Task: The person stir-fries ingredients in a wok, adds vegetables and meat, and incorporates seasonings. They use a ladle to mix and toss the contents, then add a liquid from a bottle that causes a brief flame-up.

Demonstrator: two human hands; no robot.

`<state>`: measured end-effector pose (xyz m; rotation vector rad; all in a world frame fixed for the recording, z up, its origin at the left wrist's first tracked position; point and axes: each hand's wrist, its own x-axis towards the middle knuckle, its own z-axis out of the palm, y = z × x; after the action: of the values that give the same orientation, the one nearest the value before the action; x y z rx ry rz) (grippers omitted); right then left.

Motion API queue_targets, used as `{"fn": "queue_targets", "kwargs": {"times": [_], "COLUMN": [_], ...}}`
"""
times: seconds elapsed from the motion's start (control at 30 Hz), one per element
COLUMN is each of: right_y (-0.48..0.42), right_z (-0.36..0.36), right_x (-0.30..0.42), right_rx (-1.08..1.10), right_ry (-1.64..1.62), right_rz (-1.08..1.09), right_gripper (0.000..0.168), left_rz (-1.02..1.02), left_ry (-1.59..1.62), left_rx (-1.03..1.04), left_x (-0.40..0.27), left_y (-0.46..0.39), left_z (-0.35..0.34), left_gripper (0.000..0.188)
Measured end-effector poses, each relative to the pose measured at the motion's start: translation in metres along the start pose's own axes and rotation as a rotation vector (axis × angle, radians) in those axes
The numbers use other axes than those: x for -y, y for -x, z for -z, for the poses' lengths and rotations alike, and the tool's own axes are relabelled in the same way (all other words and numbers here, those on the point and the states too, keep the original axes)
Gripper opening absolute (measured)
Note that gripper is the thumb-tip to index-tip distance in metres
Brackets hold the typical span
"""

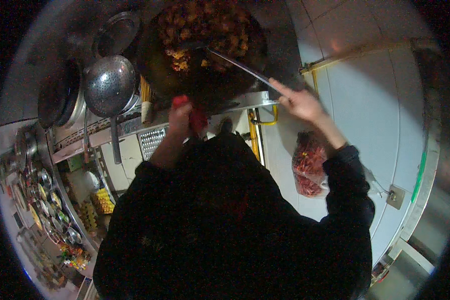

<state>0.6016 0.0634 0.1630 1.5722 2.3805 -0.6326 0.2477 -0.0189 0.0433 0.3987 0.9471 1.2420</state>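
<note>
A large dark wok (210,88) lies before me, and browned, chunky food (206,24) fills its far part. My right hand (302,105) grips the long metal handle (243,68) of a cooking utensil, its index finger stretched along the shaft. The utensil's head is among the food, too dark to tell a ladle from a spatula. At the wok's near edge, my left hand (178,120) is closed on a red cloth (198,120). Whether a wok handle lies under that cloth cannot be seen.
Left of the wok are a perforated metal strainer (110,84), a bamboo wok brush (146,101) and dark pans (58,95). Further left, a counter carries several small bowls (48,202). A plastic bag of red contents (309,172) is by the tiled wall (363,112); a yellow pipe (254,135) runs below the stove edge.
</note>
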Motion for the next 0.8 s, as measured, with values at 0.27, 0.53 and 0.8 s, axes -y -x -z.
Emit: {"fn": "queue_targets", "kwargs": {"times": [0.27, 0.53, 0.8], "right_y": [0.0, -0.014, 0.017], "right_z": [0.096, 0.006, 0.093], "right_x": [0.01, -0.001, 0.008], "right_rx": [0.175, -0.091, -0.063], "right_ry": [-0.093, 0.184, -0.16], "right_rz": [0.074, -0.053, 0.066], "right_gripper": [0.06, 0.074, 0.06], "left_rz": [0.172, -0.2, 0.054], "left_ry": [0.066, 0.053, 0.089], "left_rx": [-0.219, -0.112, -0.18], "left_x": [-0.046, 0.113, -0.032], "left_y": [-0.071, -0.064, -0.113], "left_z": [-0.036, 0.118, -0.008], "left_gripper": [0.012, 0.033, 0.015]}}
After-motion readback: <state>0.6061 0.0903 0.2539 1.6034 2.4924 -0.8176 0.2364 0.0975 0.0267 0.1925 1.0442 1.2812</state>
